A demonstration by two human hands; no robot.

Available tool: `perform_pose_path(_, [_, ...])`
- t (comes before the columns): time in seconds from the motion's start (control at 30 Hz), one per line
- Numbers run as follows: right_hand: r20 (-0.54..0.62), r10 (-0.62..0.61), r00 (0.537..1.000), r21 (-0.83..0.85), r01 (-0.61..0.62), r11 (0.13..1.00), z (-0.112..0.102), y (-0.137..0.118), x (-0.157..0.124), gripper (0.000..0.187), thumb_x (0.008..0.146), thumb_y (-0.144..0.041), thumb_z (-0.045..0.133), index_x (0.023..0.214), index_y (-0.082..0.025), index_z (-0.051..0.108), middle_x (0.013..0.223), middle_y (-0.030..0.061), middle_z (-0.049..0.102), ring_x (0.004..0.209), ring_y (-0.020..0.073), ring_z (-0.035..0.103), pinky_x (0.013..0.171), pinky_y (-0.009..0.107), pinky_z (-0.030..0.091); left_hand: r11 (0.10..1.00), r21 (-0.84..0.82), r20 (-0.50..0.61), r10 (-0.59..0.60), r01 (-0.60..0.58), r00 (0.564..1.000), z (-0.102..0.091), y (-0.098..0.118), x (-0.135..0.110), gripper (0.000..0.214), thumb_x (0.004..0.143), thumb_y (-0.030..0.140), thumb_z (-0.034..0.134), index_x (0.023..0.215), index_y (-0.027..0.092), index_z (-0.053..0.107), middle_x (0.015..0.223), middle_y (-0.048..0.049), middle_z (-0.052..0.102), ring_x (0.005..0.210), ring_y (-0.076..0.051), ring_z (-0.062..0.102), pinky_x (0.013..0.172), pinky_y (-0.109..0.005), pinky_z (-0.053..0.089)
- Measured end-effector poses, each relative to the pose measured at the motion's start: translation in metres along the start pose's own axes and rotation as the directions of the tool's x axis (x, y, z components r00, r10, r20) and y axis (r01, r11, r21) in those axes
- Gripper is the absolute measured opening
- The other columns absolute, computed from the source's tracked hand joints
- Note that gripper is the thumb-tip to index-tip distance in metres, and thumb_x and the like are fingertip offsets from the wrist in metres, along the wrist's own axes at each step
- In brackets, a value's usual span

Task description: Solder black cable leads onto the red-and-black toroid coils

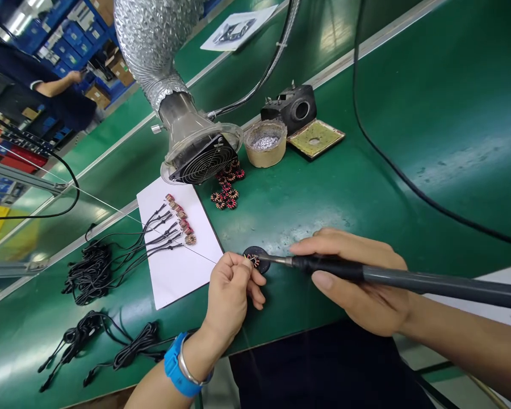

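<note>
My left hand (pixel 234 284) is closed in a pinch at the edge of a small wire-wound ring coil (pixel 254 261). The coil is over a round black disc (pixel 262 265) on the green bench. A thin bright wire (pixel 196 251) runs from the upper left into this hand; the fingertips hide its end. My right hand (pixel 361 284) is wrapped around a soldering iron (pixel 332 268), held like a pen. Its metal tip reaches the coil from the right. A black cable passes beneath my left wrist.
A fume extraction duct (pixel 183 119) hangs above more ring coils (pixel 225 196). Coils joined to cables (pixel 181 218) lie on white paper (pixel 187 278). Black cable bundles (pixel 96 267) are left. Behind stand a solder pot (pixel 265 145), an iron holder (pixel 292 108) and a sponge tray (pixel 317 138). A person (pixel 46 85) stands beyond.
</note>
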State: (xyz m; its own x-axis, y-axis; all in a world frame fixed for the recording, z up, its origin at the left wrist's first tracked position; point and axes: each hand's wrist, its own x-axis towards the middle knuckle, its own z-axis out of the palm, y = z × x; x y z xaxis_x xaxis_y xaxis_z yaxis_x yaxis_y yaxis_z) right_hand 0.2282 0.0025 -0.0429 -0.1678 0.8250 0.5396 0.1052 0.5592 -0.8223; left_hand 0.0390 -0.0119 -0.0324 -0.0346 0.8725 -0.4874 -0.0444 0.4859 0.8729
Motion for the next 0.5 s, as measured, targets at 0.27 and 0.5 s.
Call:
perform_pose_path(0.27, [-0.048,0.018,0.999,0.072,-0.014,0.997,0.0058,0.0003,-0.003,0.021,0.078,-0.012,0.053,0.096,-0.017,0.062,0.066,0.0002,0.054,0.054,0.0119,0.045,0.049,0.028,0.035,1.0,-0.008,0.018,0.009,-0.009,1.0,-0.001,-0.0011,-0.0002,0.021,0.087,0.032,0.056,0.075,0.016,0.05,0.058,0.0038,0.063,0.035,-0.005,0.05,0.036,-0.015,0.041])
perform_pose_path(0.5, [-0.003,-0.015,1.0,0.083,0.016,0.996,0.004,-0.0021,-0.0016,0.021,0.077,-0.013,0.053,0.095,-0.017,0.063,0.068,0.0007,0.056,0.056,0.0126,0.048,0.05,0.029,0.039,1.0,0.008,0.021,0.007,-0.007,1.0,-0.0009,-0.0011,0.0004,0.021,0.087,0.032,0.056,0.075,0.016,0.049,0.057,0.004,0.063,0.035,-0.006,0.049,0.036,-0.016,0.041])
